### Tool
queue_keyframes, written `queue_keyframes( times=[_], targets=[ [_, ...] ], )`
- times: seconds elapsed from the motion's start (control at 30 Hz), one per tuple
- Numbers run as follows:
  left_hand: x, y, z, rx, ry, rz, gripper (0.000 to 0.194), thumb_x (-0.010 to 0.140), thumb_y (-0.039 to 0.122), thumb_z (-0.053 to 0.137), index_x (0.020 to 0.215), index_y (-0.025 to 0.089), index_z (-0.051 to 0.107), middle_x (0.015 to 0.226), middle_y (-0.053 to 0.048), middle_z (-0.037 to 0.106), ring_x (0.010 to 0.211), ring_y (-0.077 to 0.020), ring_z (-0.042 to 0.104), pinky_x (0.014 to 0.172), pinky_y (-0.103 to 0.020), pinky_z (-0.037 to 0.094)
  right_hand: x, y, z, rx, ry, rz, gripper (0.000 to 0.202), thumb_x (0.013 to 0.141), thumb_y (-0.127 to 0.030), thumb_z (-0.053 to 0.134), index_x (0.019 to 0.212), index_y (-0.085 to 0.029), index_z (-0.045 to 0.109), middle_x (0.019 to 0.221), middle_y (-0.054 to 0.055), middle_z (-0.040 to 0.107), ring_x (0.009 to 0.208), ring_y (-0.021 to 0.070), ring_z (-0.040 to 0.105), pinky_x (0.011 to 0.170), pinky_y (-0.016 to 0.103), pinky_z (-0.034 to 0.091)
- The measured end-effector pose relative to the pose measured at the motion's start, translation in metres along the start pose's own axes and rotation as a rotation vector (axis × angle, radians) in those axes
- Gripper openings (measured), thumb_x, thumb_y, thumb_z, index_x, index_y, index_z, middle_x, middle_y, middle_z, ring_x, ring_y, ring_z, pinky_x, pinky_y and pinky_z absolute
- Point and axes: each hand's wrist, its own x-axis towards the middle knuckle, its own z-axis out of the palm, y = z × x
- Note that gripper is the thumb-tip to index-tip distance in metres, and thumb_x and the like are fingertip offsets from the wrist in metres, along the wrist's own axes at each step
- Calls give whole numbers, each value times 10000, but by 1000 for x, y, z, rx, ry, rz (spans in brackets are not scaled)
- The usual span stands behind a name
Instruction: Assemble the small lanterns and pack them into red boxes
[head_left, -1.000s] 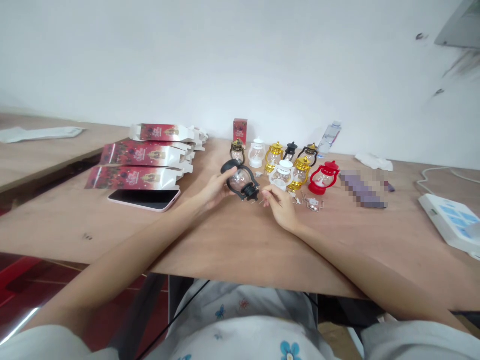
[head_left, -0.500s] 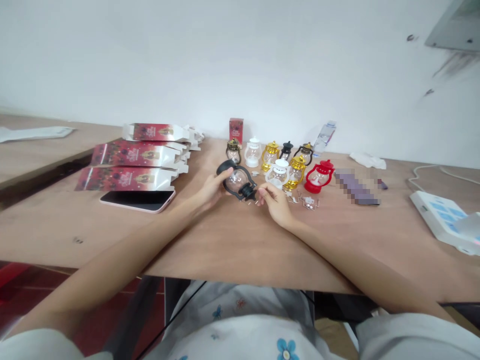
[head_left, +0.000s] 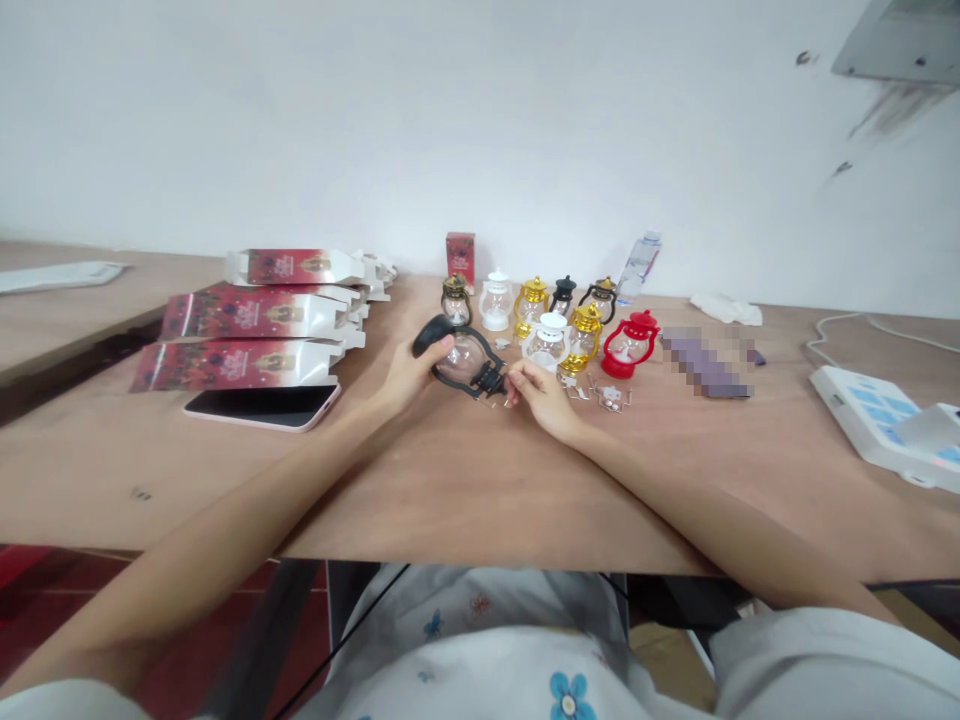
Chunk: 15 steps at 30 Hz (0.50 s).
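My left hand (head_left: 412,372) is closed round the base of a small black lantern (head_left: 463,362) with a clear globe. The lantern lies tilted above the table, its top pointing right and down. At that top end, the fingers of my right hand (head_left: 546,402) are pinched together; what is between them is too small to make out. Thin metal bits show just below the lantern's top. Bent wire pieces with small fittings (head_left: 611,396) lie right of my right hand. Behind stand several more lanterns, among them a white one (head_left: 546,345), a gold one (head_left: 583,340) and a red one (head_left: 630,346).
Printed red boxes (head_left: 240,364) lie in rows at the left, with a phone (head_left: 262,408) in front. One red box (head_left: 460,258) stands by the wall. Toward the right are a plastic bottle (head_left: 640,268), a tissue (head_left: 726,308) and a white power strip (head_left: 889,425).
The view has shifted slightly. My right fingertips have come closer to the lantern's top end, and the lantern's base is turned a little more toward me. My left hand keeps its hold.
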Motion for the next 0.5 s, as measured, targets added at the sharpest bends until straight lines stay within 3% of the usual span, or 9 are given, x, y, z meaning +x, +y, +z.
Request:
queue_keyframes(
  times=[0.13,0.27,0.5],
  targets=[
    [-1,1,4,-64,5,-18,456,604,405,784,927,120,635,880,-80,690,825,-223,658,713,-317,557,-1,-3,-1,129,-15,106,464,703,-650,604,699,-195,513,608,-43,544,519,92,523,540,234,450],
    [-3,2,7,-109,9,-48,478,609,421,782,952,125,627,883,-71,689,823,-207,660,700,-304,558,-3,-5,1,166,-21,137,432,581,-542,751,690,-198,514,628,-50,551,508,82,496,503,222,441],
    [-3,4,10,-173,81,-51,445,587,362,805,924,120,642,837,-59,687,712,-165,654,534,-209,521,1,-4,4,36,238,110,321,589,-428,731,685,-197,530,614,-31,560,528,110,513,466,233,444]
  ],
)
